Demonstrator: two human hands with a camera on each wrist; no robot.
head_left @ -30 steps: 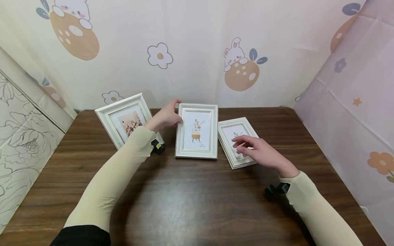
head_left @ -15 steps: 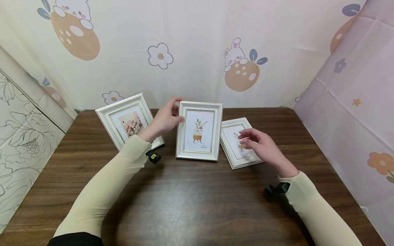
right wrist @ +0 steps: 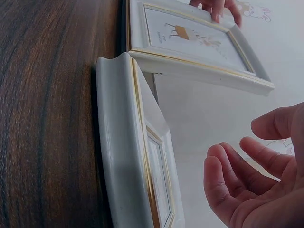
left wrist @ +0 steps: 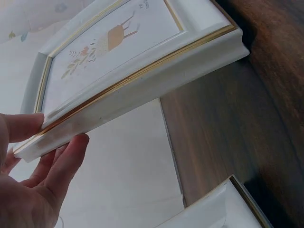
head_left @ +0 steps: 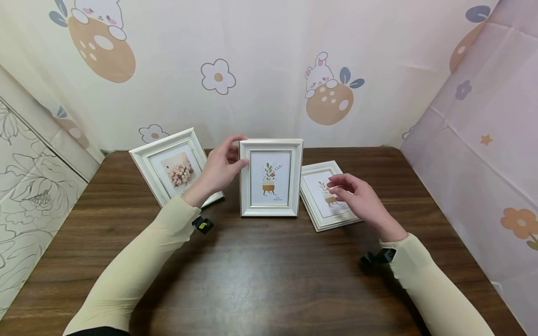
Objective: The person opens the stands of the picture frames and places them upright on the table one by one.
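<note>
In the head view, my left hand [head_left: 218, 169] pinches the upper left edge of a white picture frame [head_left: 245, 186] with a potted-plant print. That frame stands nearly upright, its lower edge at the table. The left wrist view shows the thumb [left wrist: 26, 126] on the front of the rim and the fingers behind it. My right hand [head_left: 357, 198] hovers with loosely bent fingers and holds nothing. Below it a second white picture frame [head_left: 313, 216], with a similar plant print, lies on the table. In the right wrist view a gap separates the fingertips from this frame [right wrist: 118, 142].
A third white picture frame [head_left: 147, 158], with a pink flower photo, leans at an angle on the left, partly behind my left wrist. The brown wooden table [head_left: 269, 275] ends at a patterned curtain [head_left: 265, 107] behind the frames. Another curtain [head_left: 475, 154] hangs along the right.
The middle picture frame has come more upright, its top swinging right and then back square. My left hand has shifted slightly left on its edge. The right hand has drifted slightly right.
</note>
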